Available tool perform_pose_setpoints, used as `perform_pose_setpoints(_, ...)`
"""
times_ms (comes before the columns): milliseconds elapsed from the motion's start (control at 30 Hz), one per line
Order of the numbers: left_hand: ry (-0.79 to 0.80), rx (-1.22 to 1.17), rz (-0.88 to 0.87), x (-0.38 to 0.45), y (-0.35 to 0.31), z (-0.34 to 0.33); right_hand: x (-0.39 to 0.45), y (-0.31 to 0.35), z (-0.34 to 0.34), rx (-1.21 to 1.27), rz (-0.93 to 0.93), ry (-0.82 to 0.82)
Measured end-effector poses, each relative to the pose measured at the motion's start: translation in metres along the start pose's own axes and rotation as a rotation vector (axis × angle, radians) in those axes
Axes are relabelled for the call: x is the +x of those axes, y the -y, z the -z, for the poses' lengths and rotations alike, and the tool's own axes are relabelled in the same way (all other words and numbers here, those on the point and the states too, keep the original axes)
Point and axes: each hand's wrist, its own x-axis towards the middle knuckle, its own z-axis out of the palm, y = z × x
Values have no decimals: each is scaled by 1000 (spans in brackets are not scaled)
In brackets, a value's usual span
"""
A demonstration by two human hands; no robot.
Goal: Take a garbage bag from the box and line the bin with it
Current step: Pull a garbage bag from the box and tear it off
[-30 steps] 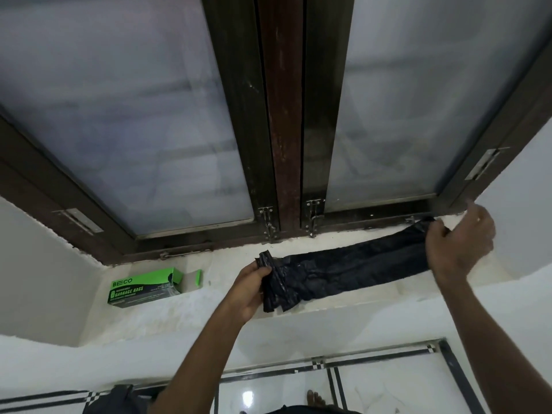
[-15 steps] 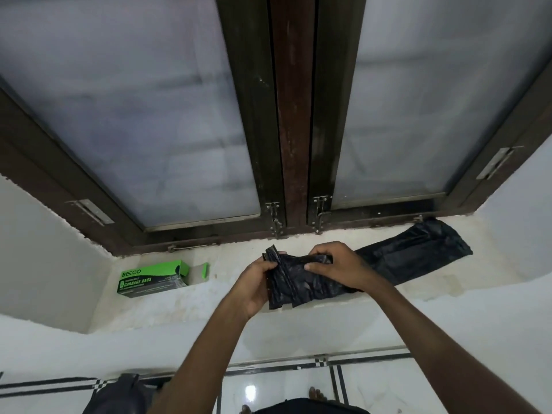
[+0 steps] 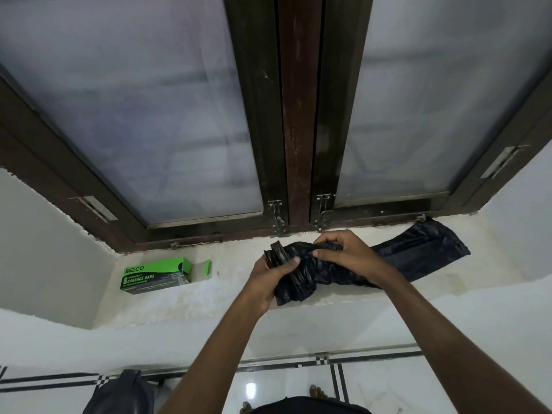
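A black garbage bag lies stretched along the white window sill, its right end flat near the window frame. My left hand grips the folded, bunched left end of the bag. My right hand pinches the bag just beside the left hand, over the crumpled part. The green and black garbage bag box lies on the sill to the left, its end flap open. A dark object, possibly the bin, shows at the bottom left on the floor; its rim is cut off.
A dark wooden window frame with frosted panes and metal latches stands right behind the sill. White walls close the sill at both sides. Below is a glossy tiled floor with black border lines, and my toes show.
My right hand let go of the bag's far right end and came left to the bunched end beside my left hand. The right end now lies loose on the sill.
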Motion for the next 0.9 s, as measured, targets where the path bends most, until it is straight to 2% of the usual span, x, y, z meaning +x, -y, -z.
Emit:
perform_pose_setpoints(167, -63, 72, -32, 2, -1, 3, -1, 0, 9, -27, -57, 20)
perform_pose_setpoints(333, -74, 153, -69, -2, -4, 0, 0, 2, 14, -206, -161, 122)
perform_pose_setpoints(500, -67, 210, -123, -2, -5, -6, 2, 15, 7, -173, -203, 193)
perform_pose_setpoints(633, -79, 189, -147, -2, -6, -7, 5, 12, -6, -103, -81, 120)
perform_pose_setpoints(767, -71, 168, -161, -3, -7, -8, 8, 8, -15, -103, -62, 18)
perform_pose_setpoints(900, -61, 236, -143, -4, -7, -13, 16, -3, -15, -426, -110, -158)
